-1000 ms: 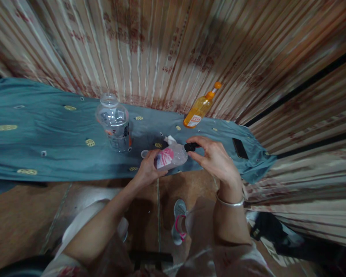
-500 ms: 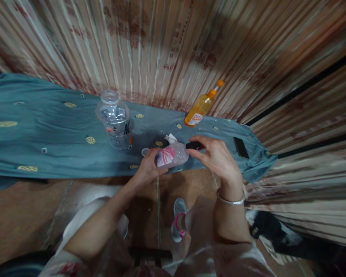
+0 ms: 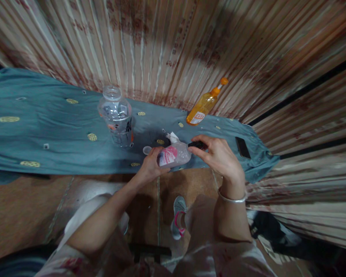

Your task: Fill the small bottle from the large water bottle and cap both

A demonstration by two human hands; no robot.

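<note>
A clear bottle with a pink and white label [image 3: 168, 155] lies tilted above the front edge of the cloth, neck to the right. My left hand [image 3: 151, 164] is closed around its base end. At the neck, the fingertips of my right hand [image 3: 223, 157] pinch a black cap or spray top [image 3: 195, 144]; I cannot tell whether it is fixed to the neck. Beside my left hand lies a small translucent cap [image 3: 147, 150]. Just behind the bottle sits a crumpled white tissue [image 3: 173, 137].
A large clear plastic bottle [image 3: 119, 125] without a cap stands at left on the teal cloth [image 3: 60, 130]. An orange pump bottle [image 3: 202, 109] stands near the curtain [image 3: 161, 57] behind. Toward the right end lies a black phone [image 3: 243, 147].
The camera view has shifted slightly. Both hands keep the same hold on the bottle and its black top, with no clear movement between them.
</note>
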